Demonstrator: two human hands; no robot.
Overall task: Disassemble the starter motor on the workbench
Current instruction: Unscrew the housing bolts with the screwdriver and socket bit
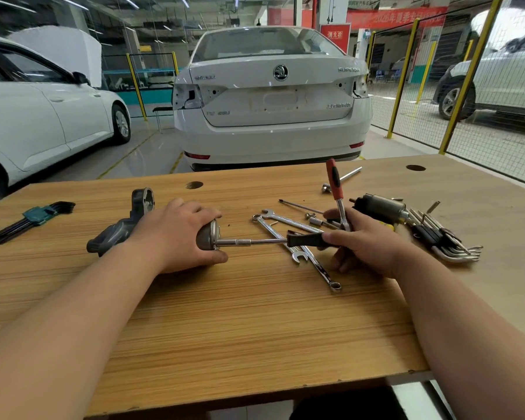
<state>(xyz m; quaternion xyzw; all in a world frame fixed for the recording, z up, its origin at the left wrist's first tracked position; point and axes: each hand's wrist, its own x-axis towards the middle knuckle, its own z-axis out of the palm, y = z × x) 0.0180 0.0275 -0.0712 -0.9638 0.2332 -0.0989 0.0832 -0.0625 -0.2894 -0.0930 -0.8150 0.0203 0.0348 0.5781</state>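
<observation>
**Starter motor (115, 234) pinned on its side, driver at the end cap**

My left hand (179, 234) wraps the motor's metal end, left of the workbench (255, 313) middle. It looks heavy, rigid and smooth-capped, so I'd hold it by the dark body. My right hand (367, 241) grips the socket driver (305, 239), which reaches the cap. A red ratchet (335, 183) stands upright among the same fingers. Spanners (285, 234) lie crossed under the shaft. Toward the right edge sit a metal cylinder (379, 207) and hex keys (446, 237).
</observation>
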